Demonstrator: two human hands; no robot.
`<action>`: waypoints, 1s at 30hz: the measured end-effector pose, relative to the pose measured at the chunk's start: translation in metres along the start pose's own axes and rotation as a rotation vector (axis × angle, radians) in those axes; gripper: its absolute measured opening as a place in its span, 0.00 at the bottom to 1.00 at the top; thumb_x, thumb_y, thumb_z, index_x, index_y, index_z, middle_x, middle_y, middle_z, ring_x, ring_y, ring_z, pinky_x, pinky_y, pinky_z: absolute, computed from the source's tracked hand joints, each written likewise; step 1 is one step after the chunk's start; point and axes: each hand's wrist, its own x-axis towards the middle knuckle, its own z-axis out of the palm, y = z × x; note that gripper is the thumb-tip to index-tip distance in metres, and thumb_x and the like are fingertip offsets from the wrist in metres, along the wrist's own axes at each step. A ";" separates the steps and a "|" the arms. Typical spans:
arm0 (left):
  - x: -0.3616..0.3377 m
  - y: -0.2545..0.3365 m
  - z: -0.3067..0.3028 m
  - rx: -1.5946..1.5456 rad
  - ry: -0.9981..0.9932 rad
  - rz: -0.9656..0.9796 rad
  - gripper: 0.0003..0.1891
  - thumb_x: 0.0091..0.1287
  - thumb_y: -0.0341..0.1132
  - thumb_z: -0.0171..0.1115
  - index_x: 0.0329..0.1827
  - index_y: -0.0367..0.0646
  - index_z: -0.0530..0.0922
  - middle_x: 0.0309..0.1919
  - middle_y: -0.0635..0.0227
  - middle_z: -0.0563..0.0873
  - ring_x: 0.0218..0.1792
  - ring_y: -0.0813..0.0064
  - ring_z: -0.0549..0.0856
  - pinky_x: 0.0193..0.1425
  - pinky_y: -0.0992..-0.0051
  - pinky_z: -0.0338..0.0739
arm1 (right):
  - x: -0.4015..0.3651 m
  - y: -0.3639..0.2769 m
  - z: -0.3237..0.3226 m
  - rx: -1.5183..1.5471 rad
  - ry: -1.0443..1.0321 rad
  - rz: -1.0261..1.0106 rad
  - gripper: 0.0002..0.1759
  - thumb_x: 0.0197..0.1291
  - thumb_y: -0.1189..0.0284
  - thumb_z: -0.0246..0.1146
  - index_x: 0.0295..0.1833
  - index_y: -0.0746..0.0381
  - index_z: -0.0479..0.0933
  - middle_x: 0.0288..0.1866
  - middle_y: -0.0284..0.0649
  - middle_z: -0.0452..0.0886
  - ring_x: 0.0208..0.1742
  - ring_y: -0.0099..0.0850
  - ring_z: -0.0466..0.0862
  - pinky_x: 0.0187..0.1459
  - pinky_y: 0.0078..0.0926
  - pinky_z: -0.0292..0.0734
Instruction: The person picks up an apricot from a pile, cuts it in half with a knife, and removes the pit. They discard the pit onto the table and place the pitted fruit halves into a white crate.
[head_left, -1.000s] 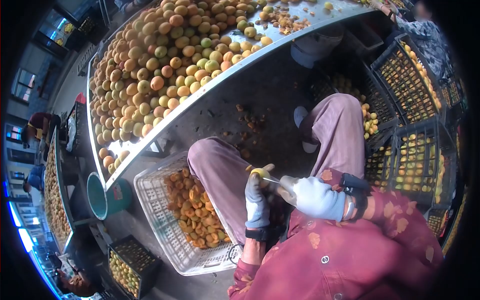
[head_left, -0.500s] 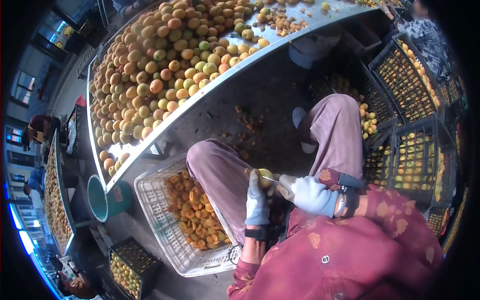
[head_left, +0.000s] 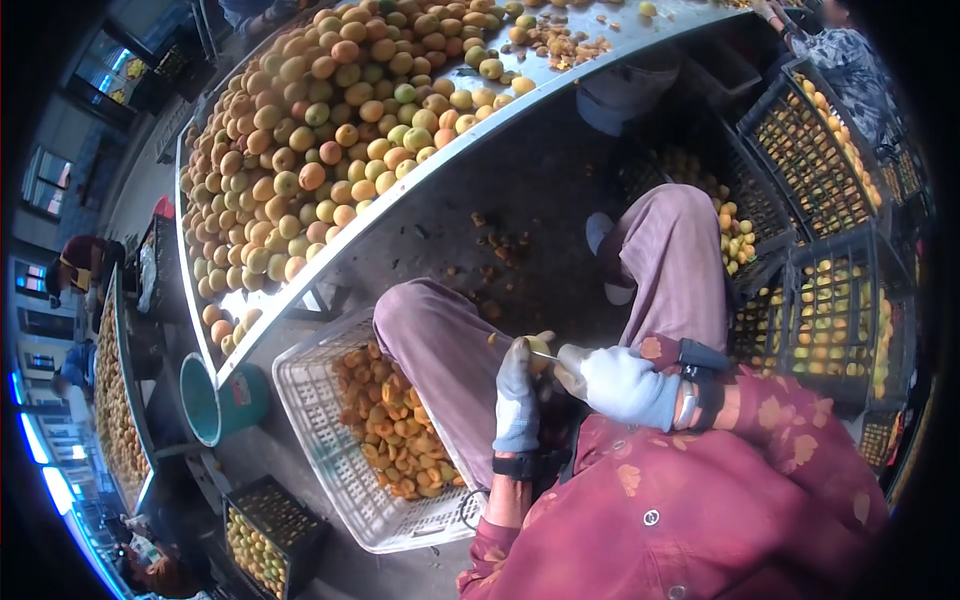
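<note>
Both my hands wear pale gloves and meet above my lap. My left hand (head_left: 517, 400) is closed around an apricot (head_left: 539, 346), mostly covered by the fingers. A knife (head_left: 546, 356) is gripped in my right hand (head_left: 618, 385); its thin blade points left and lies against the fruit, while the handle is hidden by the glove. Left of my knee stands a white plastic basket (head_left: 305, 425), partly filled with orange apricot halves (head_left: 395, 430).
A metal-edged table (head_left: 330, 270) bears a large heap of whole apricots (head_left: 300, 150). A green bucket (head_left: 245, 400) stands by its corner. Black crates (head_left: 835, 320) of fruit are stacked at right, another crate (head_left: 265, 535) at lower left. A person (head_left: 845, 75) is at upper right.
The apricot has been turned in my left hand and less of it shows. The knife stays at the fruit, and both hands have barely shifted.
</note>
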 end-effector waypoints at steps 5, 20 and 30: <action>-0.008 0.022 0.002 -0.190 -0.028 -0.272 0.36 0.71 0.66 0.47 0.53 0.37 0.81 0.22 0.79 0.78 0.19 0.89 0.70 0.23 0.88 0.62 | 0.002 0.002 0.020 0.005 0.070 -0.034 0.14 0.68 0.58 0.57 0.46 0.58 0.74 0.19 0.42 0.80 0.21 0.42 0.84 0.21 0.37 0.79; -0.003 0.000 0.004 -0.048 -0.041 0.064 0.28 0.72 0.58 0.54 0.56 0.40 0.80 0.34 0.79 0.79 0.29 0.90 0.71 0.31 0.87 0.65 | 0.002 0.006 0.007 0.012 0.115 -0.089 0.12 0.68 0.60 0.58 0.43 0.58 0.72 0.23 0.42 0.82 0.22 0.41 0.84 0.22 0.37 0.79; -0.007 0.013 -0.003 -0.158 -0.128 -0.290 0.27 0.73 0.61 0.51 0.49 0.43 0.80 0.28 0.80 0.78 0.25 0.90 0.71 0.27 0.85 0.63 | 0.004 0.020 0.022 -0.007 0.121 -0.118 0.12 0.66 0.63 0.58 0.47 0.60 0.70 0.26 0.45 0.83 0.23 0.42 0.85 0.23 0.37 0.80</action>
